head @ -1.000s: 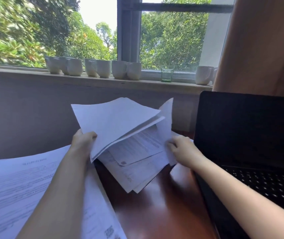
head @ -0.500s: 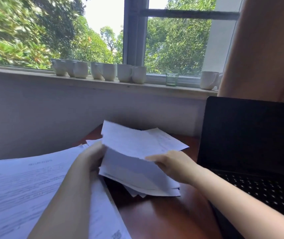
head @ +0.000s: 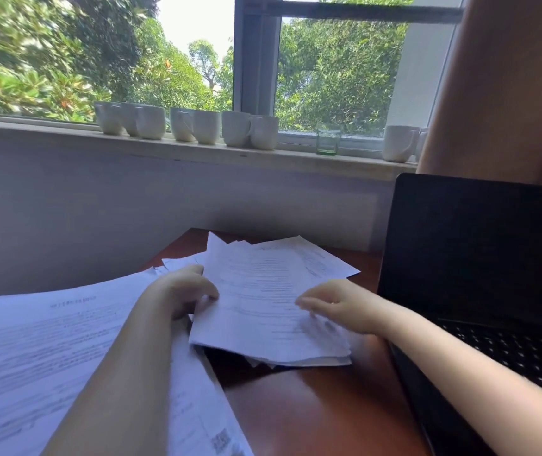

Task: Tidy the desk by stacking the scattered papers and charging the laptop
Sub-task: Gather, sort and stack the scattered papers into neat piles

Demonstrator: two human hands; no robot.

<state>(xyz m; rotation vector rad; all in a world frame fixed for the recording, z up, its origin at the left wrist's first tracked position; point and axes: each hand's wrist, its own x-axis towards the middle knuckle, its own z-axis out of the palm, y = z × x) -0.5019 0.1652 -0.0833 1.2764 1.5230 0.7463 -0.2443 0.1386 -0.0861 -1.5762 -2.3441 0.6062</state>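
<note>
A loose stack of printed papers (head: 263, 297) lies on the brown desk (head: 312, 416) in the middle. My left hand (head: 184, 291) grips the stack's left edge, thumb on the top sheet. My right hand (head: 338, 304) hovers over the stack's right side with fingers relaxed and blurred, holding nothing. More large printed sheets (head: 33, 350) spread over the desk's left part, under my left forearm. An open black laptop (head: 480, 258) with a dark screen stands at the right; no charging cable is in view.
The desk's far edge meets a grey wall under a window sill (head: 197, 153). Several white mugs (head: 207, 126) and a small green glass (head: 328, 141) stand on the sill. A brown curtain (head: 509, 83) hangs behind the laptop.
The papers, held up and fanned a second ago, now lie flat on the desk. My right hand has let go of them and lifted slightly; my left hand stays at their left edge.
</note>
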